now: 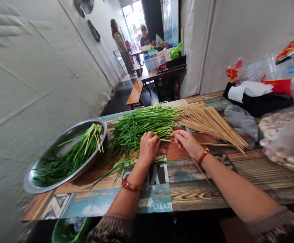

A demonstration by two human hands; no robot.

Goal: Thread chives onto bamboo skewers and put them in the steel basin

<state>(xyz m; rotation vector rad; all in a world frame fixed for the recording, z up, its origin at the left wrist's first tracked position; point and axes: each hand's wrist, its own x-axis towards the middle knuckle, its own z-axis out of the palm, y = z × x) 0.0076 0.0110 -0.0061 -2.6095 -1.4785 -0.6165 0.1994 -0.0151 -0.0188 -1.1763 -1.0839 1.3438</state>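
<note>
My left hand (150, 145) is closed around garlic chives, whose pale stem ends point toward the right hand. In my right hand (187, 142) the fingers pinch a thin bamboo skewer (199, 169), which slants down past the wrist over the table. Just behind the hands lies a large pile of loose garlic chives (142, 124). A fan of bamboo skewers (210, 123) rests to its right, the ends spread toward the near right. At the left, a metal basin (72, 180) holds skewered garlic chives (73, 157), their stem ends bunched near the right rim.
On the right stand a clear bag of pale food pieces (276, 135), a grey plastic bag (240, 121) and a black bag (258, 103). Under the table's near edge is a green bucket (60, 231). Farther back are a bench (135, 91), a loaded table and two people.
</note>
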